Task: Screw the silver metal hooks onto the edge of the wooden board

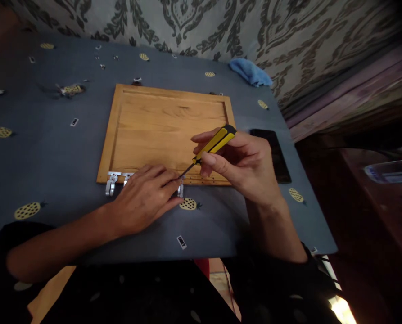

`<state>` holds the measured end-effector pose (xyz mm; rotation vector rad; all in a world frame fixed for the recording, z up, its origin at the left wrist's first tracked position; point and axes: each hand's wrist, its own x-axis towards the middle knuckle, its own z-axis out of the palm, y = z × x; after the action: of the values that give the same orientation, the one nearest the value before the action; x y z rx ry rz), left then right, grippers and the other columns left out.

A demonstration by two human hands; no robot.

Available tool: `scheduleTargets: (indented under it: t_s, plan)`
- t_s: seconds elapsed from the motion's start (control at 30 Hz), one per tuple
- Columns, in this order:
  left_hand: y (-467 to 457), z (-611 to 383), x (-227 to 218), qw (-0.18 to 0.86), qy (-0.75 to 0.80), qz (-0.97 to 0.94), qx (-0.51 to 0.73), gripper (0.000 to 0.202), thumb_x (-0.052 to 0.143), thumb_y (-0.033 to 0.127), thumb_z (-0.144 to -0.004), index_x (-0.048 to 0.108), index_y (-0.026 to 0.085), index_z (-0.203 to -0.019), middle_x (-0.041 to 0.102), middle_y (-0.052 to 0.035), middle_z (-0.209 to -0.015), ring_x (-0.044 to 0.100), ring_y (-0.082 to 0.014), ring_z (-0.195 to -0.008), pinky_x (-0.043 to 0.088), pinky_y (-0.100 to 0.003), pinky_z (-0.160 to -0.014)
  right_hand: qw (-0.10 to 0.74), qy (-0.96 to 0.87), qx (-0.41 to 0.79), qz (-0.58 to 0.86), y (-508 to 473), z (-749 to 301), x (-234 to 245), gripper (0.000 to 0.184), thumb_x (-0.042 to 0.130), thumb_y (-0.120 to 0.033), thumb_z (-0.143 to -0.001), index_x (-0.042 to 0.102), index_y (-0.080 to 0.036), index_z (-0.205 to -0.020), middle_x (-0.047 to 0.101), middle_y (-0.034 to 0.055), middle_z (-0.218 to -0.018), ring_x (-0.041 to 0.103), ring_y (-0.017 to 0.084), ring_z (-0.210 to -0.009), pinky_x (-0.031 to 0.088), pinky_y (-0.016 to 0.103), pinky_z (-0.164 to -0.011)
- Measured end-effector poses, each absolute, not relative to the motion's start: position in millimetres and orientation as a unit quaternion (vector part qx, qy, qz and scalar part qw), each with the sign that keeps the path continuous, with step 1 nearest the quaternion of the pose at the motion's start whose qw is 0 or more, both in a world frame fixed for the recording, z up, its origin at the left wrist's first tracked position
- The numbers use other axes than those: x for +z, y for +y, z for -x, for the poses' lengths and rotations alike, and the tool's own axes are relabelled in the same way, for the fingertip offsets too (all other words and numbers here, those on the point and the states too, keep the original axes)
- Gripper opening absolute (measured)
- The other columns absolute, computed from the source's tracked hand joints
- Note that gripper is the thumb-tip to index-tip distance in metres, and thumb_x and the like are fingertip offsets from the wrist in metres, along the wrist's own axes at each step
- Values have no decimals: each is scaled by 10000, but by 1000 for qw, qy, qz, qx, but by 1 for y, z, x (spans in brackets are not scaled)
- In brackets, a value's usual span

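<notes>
A framed wooden board (160, 121) lies flat on the table with metal hooks along its near edge. One hook (111, 183) shows fully at the left corner; another is partly covered by my left hand (143, 198). My left hand rests over the near edge, its fingers at a hook (180, 191) whose upper part is mostly hidden. In my right hand (244, 162) is a yellow and black screwdriver (216, 144), pinched between thumb and fingers. Its shaft slants down to the left, and the tip meets the hook by my left fingertips.
The table wears a grey-blue cloth (52, 166) with pineapple prints. A dark phone (277, 155) lies right of the board, and a blue rag (250, 72) sits by the wall. Several small metal pieces (102, 66) are scattered at the back left, near a small plastic bag (71, 90).
</notes>
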<state>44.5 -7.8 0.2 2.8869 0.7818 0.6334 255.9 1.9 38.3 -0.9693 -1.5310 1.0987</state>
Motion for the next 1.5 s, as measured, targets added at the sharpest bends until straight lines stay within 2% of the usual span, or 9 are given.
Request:
scheduleTargets:
  t_s: [0.13,0.23,0.33,0.5,0.7,0.8,1.03,1.23,1.5]
  plan:
    - [-7,-44,0,41,255,-944,205,290,529,329,-1020,676,94,-1109,728,-89,-1020,657,-252,-936,548,-398,-817,498,-622,456,396,1,-256,38,135,812,-164,-774,770,-217,-891,741,-28,-853,629,49,-529,546,185,-505]
    - [-6,-44,-1,40,256,-945,201,292,520,355,-1028,678,122,-1106,731,-79,-1028,657,-233,-952,535,-374,-835,524,-618,402,427,1,-251,32,186,882,-238,-710,711,-211,-778,652,-55,-709,564,58,-478,483,202,-427]
    - [-6,-44,-2,40,261,-944,198,290,521,355,-1030,683,126,-1106,730,-81,-1036,657,-225,-953,529,-366,-842,530,-623,344,461,0,-245,27,283,901,-334,-684,643,-223,-717,592,-55,-695,527,75,-495,482,231,-420]
    - [-6,-44,-4,43,257,-944,201,296,541,350,-1019,686,110,-1114,728,-93,-1039,656,-234,-944,532,-385,-839,516,-636,345,459,1,-247,29,282,878,-390,-713,641,-243,-751,621,-27,-764,549,101,-558,519,253,-458]
    - [-6,-44,-4,37,255,-944,207,305,535,358,-1020,680,107,-1114,731,-85,-1033,655,-242,-936,533,-386,-831,480,-650,422,412,1,-255,35,252,800,-373,-812,748,-255,-1028,728,-5,-916,631,86,-596,567,241,-549]
    - [-6,-44,-2,38,256,-944,204,301,539,356,-1019,680,108,-1113,731,-83,-1017,658,-243,-936,533,-387,-829,494,-646,410,413,1,-253,32,211,812,-366,-799,756,-230,-949,746,5,-968,627,69,-559,554,226,-528]
    - [-8,-44,-2,26,266,-943,197,295,541,356,-1019,690,119,-1111,741,-86,-1045,667,-246,-948,538,-393,-830,543,-636,312,451,-5,-239,19,260,855,-361,-749,635,-234,-805,648,-42,-791,598,76,-524,511,229,-481]
    - [-8,-46,-2,29,264,-942,205,296,556,358,-1013,681,111,-1117,746,-75,-1024,674,-249,-931,533,-389,-809,574,-607,298,463,-6,-231,16,348,846,-390,-758,528,-251,-789,567,-73,-689,513,67,-457,438,230,-400]
    - [-7,-44,-2,35,259,-943,205,304,525,366,-1030,679,116,-1110,747,-71,-1071,670,-231,-950,530,-371,-839,618,-583,214,482,-6,-234,28,285,761,-403,-847,520,-274,-768,541,-46,-711,462,80,-446,376,267,-351]
